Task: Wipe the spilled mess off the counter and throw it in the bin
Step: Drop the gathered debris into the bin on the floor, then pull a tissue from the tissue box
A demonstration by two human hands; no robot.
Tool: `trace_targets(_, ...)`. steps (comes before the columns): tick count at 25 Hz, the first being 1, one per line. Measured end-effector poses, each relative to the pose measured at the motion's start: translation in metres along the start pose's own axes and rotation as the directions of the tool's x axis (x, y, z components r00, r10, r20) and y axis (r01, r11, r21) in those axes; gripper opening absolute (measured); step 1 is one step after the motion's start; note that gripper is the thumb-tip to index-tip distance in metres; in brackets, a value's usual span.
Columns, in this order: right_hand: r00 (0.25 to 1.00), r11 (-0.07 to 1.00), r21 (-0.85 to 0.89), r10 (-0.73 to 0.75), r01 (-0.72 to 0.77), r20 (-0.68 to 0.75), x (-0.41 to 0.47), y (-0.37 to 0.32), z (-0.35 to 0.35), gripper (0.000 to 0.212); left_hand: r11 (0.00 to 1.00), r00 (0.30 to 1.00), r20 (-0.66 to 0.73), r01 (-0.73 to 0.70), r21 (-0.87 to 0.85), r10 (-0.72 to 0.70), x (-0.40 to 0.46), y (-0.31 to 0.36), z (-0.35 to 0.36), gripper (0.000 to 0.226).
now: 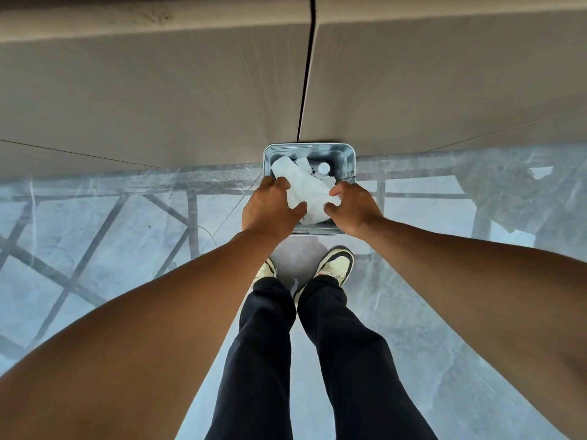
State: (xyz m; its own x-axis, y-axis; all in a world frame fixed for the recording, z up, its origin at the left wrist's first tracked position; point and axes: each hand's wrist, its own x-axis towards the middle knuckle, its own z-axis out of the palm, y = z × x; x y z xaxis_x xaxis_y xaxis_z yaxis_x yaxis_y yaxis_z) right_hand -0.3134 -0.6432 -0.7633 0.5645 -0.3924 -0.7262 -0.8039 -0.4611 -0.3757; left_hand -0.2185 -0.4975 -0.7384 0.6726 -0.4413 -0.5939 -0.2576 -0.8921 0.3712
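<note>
A shiny metal bin [344,154] stands on the floor against the cabinet fronts, seen from straight above. Crumpled white paper towel [306,185] fills its mouth. My left hand [270,209] is over the bin's left side with its fingers curled on the paper's left edge. My right hand [354,208] is over the right side, its fingertips touching the paper's right edge. Both hands hover just above the bin opening. The counter top and any spill are out of view.
Grey cabinet doors [158,90] with a dark vertical gap rise behind the bin. The glossy grey floor [111,233] reflects a window frame. My legs in dark trousers and my pale sneakers [336,263] stand right in front of the bin.
</note>
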Motion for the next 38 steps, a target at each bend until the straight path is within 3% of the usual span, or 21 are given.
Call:
trace_targets(8, 0.991, 0.993, -0.057, -0.100, 0.105, 0.083, -0.070, -0.045, -0.054, 0.077, 0.956, 0.988, 0.114, -0.131, 0.263, 0.104, -0.061, 0.015, -0.087, 0.068)
trace_targets(14, 0.981, 0.977, 0.096, -0.195, 0.192, 0.022, -0.146, -0.096, -0.106, 0.084, 0.961, 0.995, 0.058, -0.087, 0.262, 0.075, -0.122, 0.038, -0.167, 0.069)
trace_targets(18, 0.978, 0.977, 0.028, -0.209, 0.210, -0.011, -0.198, -0.128, -0.145, 0.083, 0.952, 0.995, 0.009, -0.099, 0.290, 0.101, -0.156, 0.052, -0.220, 0.073)
trace_targets(24, 0.994, 0.990, -0.099, -0.108, 0.104, -0.034, -0.247, -0.148, -0.188, 0.088, 0.929, 0.990, 0.015, -0.138, 0.343, 0.141, -0.189, 0.074, -0.279, 0.072)
trace_targets(28, 0.984, 0.985, -0.122, -0.136, 0.122, -0.114, -0.273, -0.169, -0.213, 0.090, 0.901, 0.972, -0.017, -0.209, 0.381, 0.232, -0.202, 0.092, -0.317, 0.074)
trace_targets(34, 0.973, 0.980, -0.193, -0.088, 0.047, -0.212, -0.293, -0.196, -0.266, 0.100, 0.831, 0.916, -0.098, -0.302, 0.466, 0.388, -0.200, 0.136, -0.386, 0.077)
trace_targets(38, 0.949, 0.980, -0.199, -0.072, 0.010, -0.308, -0.311, -0.205, -0.304, 0.092, 0.785, 0.882, -0.117, -0.338, 0.518, 0.457, -0.200, 0.169, -0.417, 0.079)
